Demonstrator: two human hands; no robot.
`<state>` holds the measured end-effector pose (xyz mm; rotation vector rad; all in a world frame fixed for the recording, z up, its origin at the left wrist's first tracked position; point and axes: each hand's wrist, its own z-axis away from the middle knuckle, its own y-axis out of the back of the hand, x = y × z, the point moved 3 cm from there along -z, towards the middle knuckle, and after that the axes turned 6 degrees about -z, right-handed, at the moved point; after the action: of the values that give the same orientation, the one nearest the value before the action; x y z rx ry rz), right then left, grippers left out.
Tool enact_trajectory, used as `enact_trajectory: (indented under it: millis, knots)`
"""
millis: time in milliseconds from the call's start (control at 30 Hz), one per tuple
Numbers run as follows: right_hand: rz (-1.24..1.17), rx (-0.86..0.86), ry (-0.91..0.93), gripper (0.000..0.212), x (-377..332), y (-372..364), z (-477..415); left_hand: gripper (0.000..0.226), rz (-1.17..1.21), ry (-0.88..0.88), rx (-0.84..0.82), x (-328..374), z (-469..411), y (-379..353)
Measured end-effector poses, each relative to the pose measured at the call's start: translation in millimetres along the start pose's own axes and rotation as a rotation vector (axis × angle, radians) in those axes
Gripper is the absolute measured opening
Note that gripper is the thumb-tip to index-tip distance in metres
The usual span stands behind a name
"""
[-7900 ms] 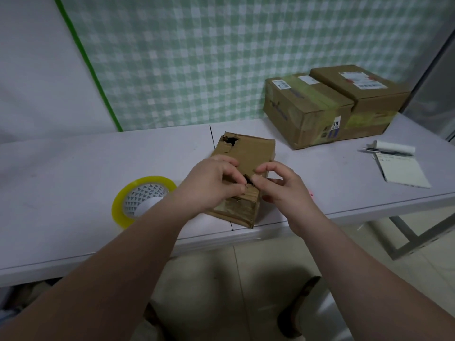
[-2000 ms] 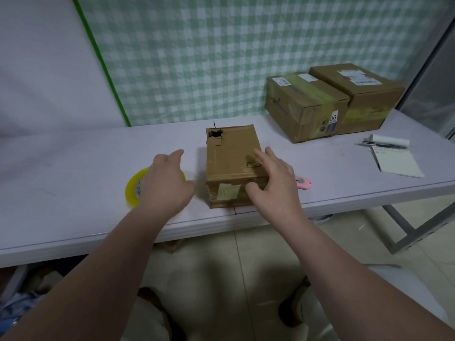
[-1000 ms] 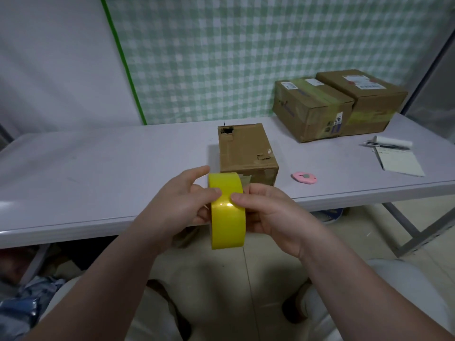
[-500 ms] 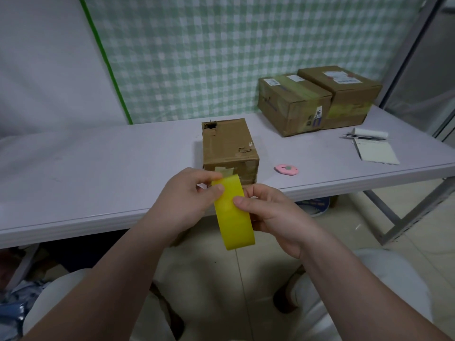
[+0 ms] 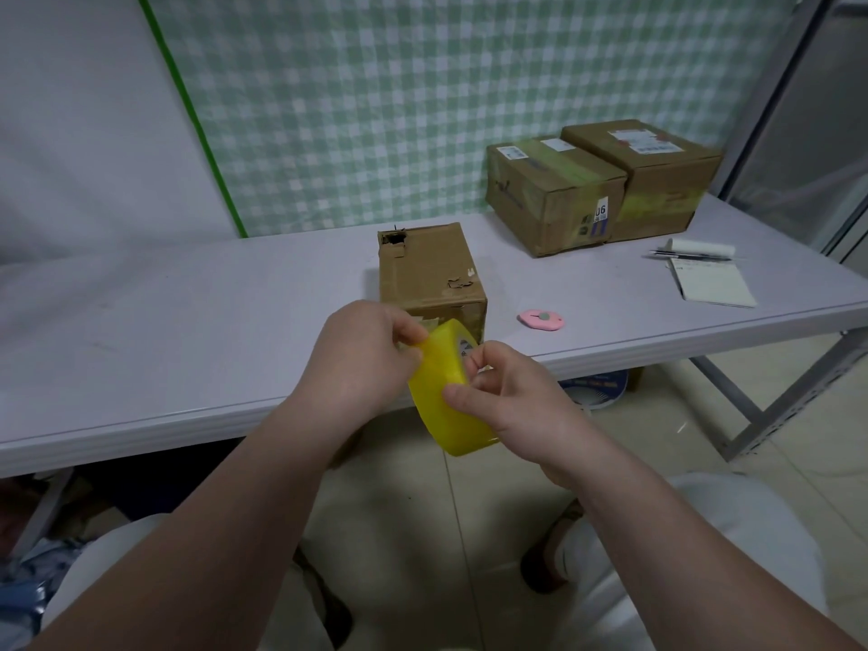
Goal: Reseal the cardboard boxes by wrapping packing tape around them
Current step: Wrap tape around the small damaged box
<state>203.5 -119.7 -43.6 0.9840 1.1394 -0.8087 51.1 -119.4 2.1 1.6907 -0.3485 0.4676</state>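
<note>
The left hand (image 5: 361,364) is pinching the upper edge of the tape roll (image 5: 446,406); the right hand (image 5: 512,401) is gripping its side. Behind them, a torn box (image 5: 430,270) is standing on the desk (image 5: 188,321), with a pink cutter (image 5: 540,320) lying near its right.

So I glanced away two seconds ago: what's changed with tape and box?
The tape roll came off the table; the left hand and right hand hold it before the edge. The right hand let go of the small box. It, the two far boxes, pink cutter and notepad stayed.

Left of centre the table (image 5: 164,331) offers open room; right of the torn box (image 5: 425,270) sit pink cutter (image 5: 540,320), notepad (image 5: 711,284), taped boxes (image 5: 549,190).
</note>
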Motion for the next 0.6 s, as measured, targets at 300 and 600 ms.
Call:
enact_trajectory:
  millis: [300, 600]
  knots:
    - [0.108, 0.033, 0.113, 0.023, 14.9, -0.7, -9.7, 0.03, 0.21, 0.094, -0.035, -3.2, -7.7, -10.1]
    - [-0.311, -0.05, 0.047, 0.016, 26.1, 6.4, -14.6, 0.047, 0.846, 0.419, -0.347, -10.7, -7.9, -31.3]
